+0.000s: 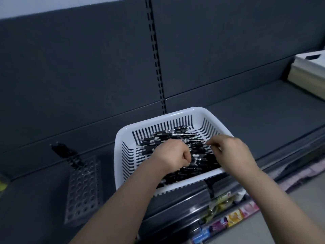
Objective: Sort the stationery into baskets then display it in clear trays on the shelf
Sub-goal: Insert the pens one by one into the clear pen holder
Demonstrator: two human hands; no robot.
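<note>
A white slotted basket (pixel 123 138) sits on the dark shelf (pixel 263 106) and holds a heap of several black pens (pixel 175 134). My left hand (pixel 173 155) is down inside the basket, fingers curled into the pens, gripping some of them. My right hand (pixel 230 152) hovers over the basket's right side with its fingers bent and the fingertips close together above the pens; whether it pinches one I cannot tell. To the left lies a clear tray (pixel 84 189) with rows of round holes, a few black pens (pixel 65 152) standing at its far end.
Stacked white and beige boxes (pixel 309 73) stand at the shelf's far right. A slotted upright runs down the back panel (pixel 156 59). Below the shelf edge, a lower shelf carries colourful packets (pixel 233 217). The floor (pixel 281 217) lies to the lower right.
</note>
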